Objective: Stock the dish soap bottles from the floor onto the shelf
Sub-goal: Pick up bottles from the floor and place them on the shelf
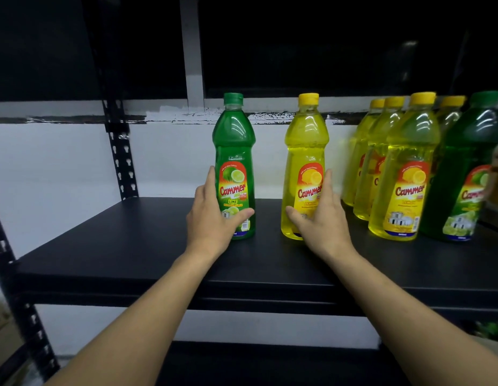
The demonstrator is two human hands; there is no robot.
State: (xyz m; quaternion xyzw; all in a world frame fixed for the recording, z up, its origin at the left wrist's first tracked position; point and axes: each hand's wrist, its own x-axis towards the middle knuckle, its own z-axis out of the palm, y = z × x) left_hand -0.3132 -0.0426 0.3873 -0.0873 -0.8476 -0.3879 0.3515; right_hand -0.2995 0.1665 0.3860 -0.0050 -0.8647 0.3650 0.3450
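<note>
Grasping green plastic soap bottle in left hand, yellow plastic soap bottle in right hand; upright between front, back edges of black shelf.

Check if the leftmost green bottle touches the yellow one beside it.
Apart: head view shows shelf and wall between the leftmost green bottle and the yellow bottle.

Bare forearms, bare L grip & R grip
</note>
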